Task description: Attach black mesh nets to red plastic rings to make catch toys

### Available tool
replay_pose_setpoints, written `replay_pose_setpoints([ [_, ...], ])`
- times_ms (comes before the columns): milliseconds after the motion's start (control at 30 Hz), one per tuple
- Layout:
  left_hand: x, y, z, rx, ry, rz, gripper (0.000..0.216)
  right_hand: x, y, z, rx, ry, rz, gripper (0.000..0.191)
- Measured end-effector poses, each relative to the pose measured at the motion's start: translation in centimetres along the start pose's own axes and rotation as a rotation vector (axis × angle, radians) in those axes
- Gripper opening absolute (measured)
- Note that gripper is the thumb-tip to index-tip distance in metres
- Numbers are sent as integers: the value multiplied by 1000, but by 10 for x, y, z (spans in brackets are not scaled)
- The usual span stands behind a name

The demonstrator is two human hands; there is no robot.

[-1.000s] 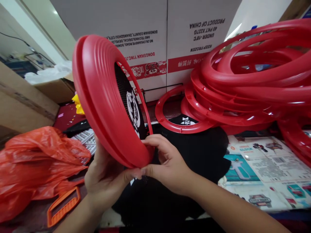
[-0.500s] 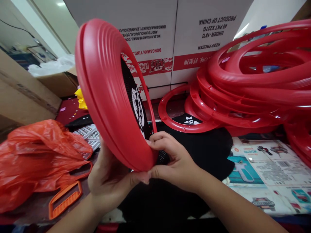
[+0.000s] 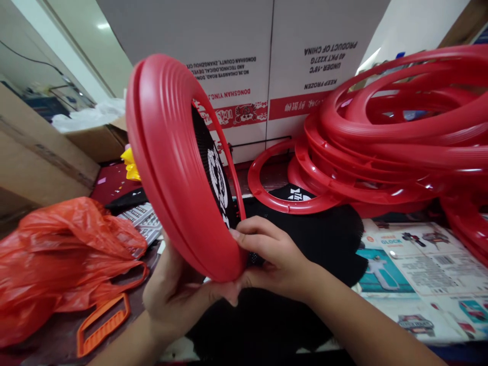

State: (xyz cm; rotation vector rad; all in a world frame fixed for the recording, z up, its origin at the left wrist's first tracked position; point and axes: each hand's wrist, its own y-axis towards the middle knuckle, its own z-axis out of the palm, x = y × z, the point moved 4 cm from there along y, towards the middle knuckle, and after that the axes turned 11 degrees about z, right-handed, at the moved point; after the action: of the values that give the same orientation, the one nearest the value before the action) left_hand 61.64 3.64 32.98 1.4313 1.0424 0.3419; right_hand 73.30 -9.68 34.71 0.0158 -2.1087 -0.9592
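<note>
A red ribbed plastic ring (image 3: 168, 162) stands tilted on edge in front of me, with a black mesh panel (image 3: 213, 168) bearing a white print stretched inside it. My left hand (image 3: 179, 300) grips the ring's lower rim from behind, thumb pressed along the edge. My right hand (image 3: 274, 254) pinches the same lower rim from the front, fingers curled over the mesh side. Under both hands lies a pile of black mesh pieces (image 3: 316, 239).
A heap of red rings (image 3: 389, 142) fills the right. A single thin red ring (image 3: 267, 198) lies flat behind the mesh pile. White cartons (image 3: 267, 61) stand at the back, an orange plastic bag (image 3: 57, 254) and orange handle (image 3: 99, 325) at left, printed packaging (image 3: 419, 264) at right.
The ring has dropped slightly and tilted a little, both hands staying on its lower rim. My right fingers have shifted along the edge.
</note>
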Motion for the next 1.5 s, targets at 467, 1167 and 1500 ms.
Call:
replay_pose_setpoints([
  [467,9,-3,0,90,26,95,83,2,-2,0,4,-79,45,45],
  [1167,12,42,16,17,234,-145,39,3,1,-26,-346,-566,3,49],
  [1500,33,61,-16,472,152,370,58,14,-7,-102,-671,-928,-74,56],
])
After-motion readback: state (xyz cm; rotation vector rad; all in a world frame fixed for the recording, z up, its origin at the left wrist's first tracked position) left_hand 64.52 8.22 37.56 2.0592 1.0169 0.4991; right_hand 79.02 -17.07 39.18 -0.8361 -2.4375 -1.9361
